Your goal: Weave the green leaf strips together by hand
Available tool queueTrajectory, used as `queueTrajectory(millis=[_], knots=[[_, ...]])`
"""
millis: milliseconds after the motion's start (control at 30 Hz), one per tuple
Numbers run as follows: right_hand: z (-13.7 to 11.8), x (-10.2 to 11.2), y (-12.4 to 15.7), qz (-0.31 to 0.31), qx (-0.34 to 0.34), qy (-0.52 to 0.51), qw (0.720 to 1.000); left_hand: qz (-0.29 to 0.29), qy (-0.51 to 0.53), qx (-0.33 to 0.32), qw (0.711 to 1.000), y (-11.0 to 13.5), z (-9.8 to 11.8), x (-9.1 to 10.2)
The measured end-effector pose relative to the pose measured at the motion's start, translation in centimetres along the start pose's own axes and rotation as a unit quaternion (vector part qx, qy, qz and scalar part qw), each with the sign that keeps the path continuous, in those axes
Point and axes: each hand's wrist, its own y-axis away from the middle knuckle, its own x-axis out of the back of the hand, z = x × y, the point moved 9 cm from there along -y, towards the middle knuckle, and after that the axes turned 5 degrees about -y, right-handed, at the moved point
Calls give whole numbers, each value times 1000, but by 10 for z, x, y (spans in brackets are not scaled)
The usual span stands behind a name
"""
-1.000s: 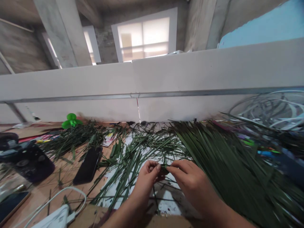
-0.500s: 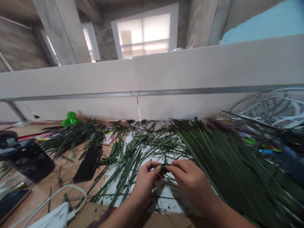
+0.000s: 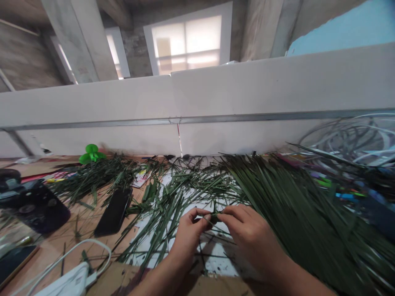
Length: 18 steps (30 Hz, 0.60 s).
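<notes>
Palm strip (image 3: 213,218) in both hands' fingers (image 3: 202,212)

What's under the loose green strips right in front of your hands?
Under the narrow green leaf strips lies white paper with dark specks, and further left a wooden tabletop. Where the strips pile thickest, whatever is beneath them is covered and cannot be seen.

This is a rough craft workshop: bare concrete pillars (image 3: 78,41) at 11 o'clock, a frosted window (image 3: 187,41) at 12, a white partition (image 3: 247,92) ahead, and a wooden counter (image 3: 78,246) strewn with green leaf strips (image 3: 308,213) and tangled cables (image 3: 348,139) at 2 o'clock.
</notes>
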Motion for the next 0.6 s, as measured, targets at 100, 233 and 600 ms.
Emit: queueTrajectory(millis=[100,233,600], knots=[[-2,2,-1,6,19,-6,1000,-8,-3,-13,1000,0,4,-2],[-1,2,1,5,26,-11,1000,-21,-16,-38,999,-1,9,-3],[12,-2,1,-4,-8,-84,996,-33,-5,-47,998,-1,13,-6]])
